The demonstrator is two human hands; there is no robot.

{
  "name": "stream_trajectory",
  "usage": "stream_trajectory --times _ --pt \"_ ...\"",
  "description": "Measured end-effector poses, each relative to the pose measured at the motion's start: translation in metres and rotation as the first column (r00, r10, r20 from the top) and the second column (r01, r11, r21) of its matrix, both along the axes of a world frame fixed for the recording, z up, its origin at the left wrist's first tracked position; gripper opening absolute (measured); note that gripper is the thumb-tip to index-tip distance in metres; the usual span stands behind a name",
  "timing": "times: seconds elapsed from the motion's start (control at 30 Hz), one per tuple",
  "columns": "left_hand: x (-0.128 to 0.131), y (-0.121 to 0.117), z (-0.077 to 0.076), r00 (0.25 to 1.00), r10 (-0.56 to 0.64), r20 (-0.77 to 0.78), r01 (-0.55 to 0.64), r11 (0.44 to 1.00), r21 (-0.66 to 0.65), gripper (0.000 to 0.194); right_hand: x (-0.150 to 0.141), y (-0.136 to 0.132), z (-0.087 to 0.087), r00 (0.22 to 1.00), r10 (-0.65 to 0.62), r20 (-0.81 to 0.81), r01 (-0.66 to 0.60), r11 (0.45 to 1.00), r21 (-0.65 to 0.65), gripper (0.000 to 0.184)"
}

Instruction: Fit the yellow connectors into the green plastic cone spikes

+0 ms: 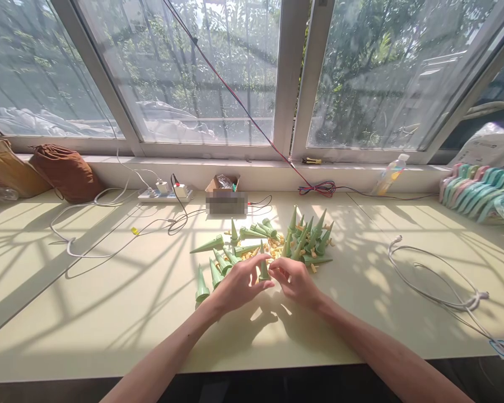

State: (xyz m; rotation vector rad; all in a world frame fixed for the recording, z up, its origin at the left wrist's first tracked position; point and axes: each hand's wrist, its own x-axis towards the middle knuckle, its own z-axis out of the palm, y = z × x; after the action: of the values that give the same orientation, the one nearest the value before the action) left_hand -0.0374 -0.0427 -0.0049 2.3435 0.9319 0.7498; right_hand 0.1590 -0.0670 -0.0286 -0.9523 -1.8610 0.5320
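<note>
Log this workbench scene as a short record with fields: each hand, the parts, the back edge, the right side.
Left hand: fingers around an upright green cone
Right hand: fingertips close beside that cone; whether they grip anything is unclear
Parts: more green cones, some upright, some lying, with small yellow pieces among them
Back edge: brown bag, power strip, small open box, bottle
Right side: pastel hangers, coiled pale cable

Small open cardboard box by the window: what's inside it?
Inside the box, crumpled clear plastic shows at the top, with something green towards the right. Anything beneath is covered, and the pixelated patch hides the front.
</note>
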Motion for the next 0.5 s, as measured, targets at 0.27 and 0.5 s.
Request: stream_trajectory --times 0.27,0.5 --pt "0.002 -0.003 0.012 0.998 -0.038 0.041 0.041 0.997 -0.063 0.042 -0.001 0.000 0.001 0.999 -0.023 -0.026 0.024 1.000 0.009 0.010" --pt "0.001 -0.001 0.009 0.995 -0.062 0.072 0.067 0.996 -0.057 0.042 0.000 0.002 -0.001 0.999 -0.032 -0.018 0.032 0.999 0.015 0.009"
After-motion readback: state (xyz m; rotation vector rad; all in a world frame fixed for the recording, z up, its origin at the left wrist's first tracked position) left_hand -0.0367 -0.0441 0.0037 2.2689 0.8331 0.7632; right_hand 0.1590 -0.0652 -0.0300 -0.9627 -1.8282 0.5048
